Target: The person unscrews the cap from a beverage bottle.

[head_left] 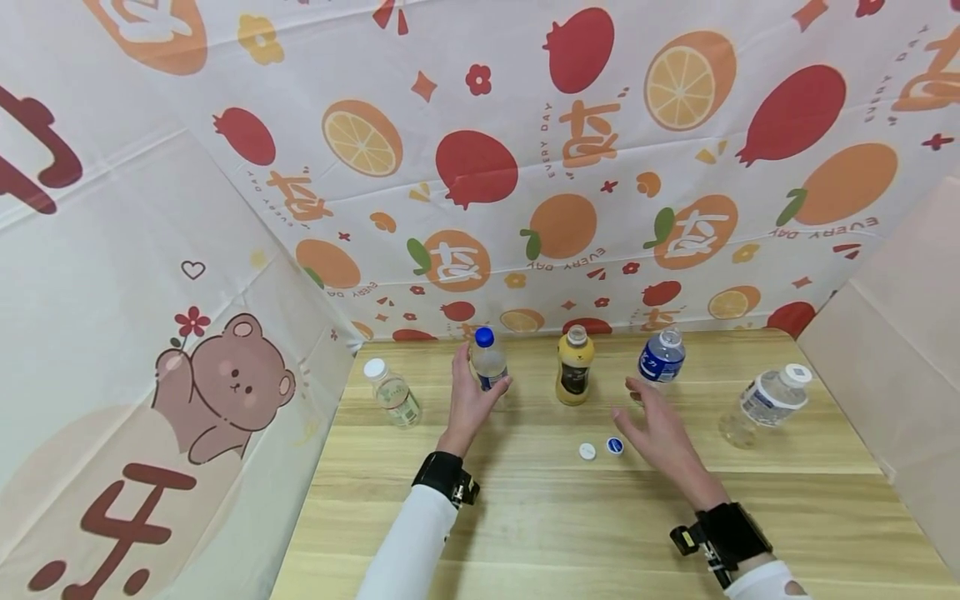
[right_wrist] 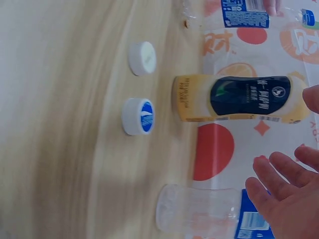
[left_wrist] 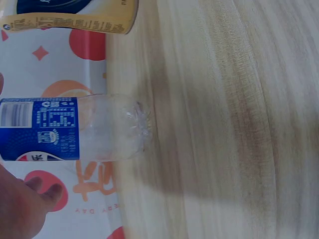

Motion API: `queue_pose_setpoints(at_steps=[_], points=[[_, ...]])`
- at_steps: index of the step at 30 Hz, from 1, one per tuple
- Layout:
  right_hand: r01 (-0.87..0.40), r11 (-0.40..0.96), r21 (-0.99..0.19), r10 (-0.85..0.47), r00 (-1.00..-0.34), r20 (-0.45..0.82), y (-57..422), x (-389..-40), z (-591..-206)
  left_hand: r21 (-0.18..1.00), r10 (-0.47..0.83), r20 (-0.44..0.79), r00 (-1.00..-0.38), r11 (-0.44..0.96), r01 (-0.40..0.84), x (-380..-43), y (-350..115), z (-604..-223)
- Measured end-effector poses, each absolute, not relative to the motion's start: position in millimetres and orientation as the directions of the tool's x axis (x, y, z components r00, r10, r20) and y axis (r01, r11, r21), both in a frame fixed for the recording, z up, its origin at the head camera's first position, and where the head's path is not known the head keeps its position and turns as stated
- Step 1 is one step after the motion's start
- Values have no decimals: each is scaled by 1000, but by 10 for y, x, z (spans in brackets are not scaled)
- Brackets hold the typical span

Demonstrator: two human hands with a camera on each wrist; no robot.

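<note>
Clear plastic bottle with a bright blue cap and blue label point(head_left: 490, 363) is standing toward the back of the bench point(head_left: 570, 533), a bit left of the middle. The left hand point(head_left: 468, 400) is bracketing it, fingers on one side and thumb on the other, spread pretty wide; I can't tell if they're actually touching the plastic. The right hand point(head_left: 660, 425) is hovering with fingers spread, holding nothing, right by a clear plastic bottle with a wide blue label point(head_left: 662, 357).

Room-wise, a yellow bottle with a black label point(head_left: 574, 371) is standing between those two, leaving a gap on each side. A round white cap point(head_left: 587, 452) and a round blue-and-white cap point(head_left: 615, 446) are lying near each other in the space between the hands. A clear bottle with a white lid and pale label point(head_left: 397, 400) is standing near the left edge, and a clear, white-topped plastic bottle point(head_left: 765, 408) is standing toward the right one.

The bench is showing pale wood grain, its back edge meeting a white fruit-print cloth point(head_left: 555, 187). A bear-print sheet point(head_left: 232, 375) is hanging along the left.
</note>
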State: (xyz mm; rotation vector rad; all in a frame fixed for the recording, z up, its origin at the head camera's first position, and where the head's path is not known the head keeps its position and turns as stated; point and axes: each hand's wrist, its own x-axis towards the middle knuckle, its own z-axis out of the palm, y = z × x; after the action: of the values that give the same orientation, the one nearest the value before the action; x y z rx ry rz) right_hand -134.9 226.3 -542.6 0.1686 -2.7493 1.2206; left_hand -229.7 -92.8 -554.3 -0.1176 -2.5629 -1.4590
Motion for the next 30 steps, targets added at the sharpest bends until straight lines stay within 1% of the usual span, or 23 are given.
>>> queue_pose_setpoints(at_steps=[8, 13, 22, 30], points=[[-128, 656, -743, -37, -990, 138, 2262, -1324, -5483, 877, -22, 166, -986, 461, 138, -2408, -894, -5632], [-116, 653, -748, -31, -991, 127, 2280, -1322, -5490, 899, -12, 146, -989, 419, 128, -2417, -878, -5652], [-111, 649, -753, -34, -993, 117, 2279, -1310, -5490, 892, -2, 201, -980, 413, 183, -2340, -880, -5613], [-145, 621, -771, -52, -988, 144, 2271, -1313, -5464, 857, 63, 264, -963, 442, 264, -2205, -854, -5569]])
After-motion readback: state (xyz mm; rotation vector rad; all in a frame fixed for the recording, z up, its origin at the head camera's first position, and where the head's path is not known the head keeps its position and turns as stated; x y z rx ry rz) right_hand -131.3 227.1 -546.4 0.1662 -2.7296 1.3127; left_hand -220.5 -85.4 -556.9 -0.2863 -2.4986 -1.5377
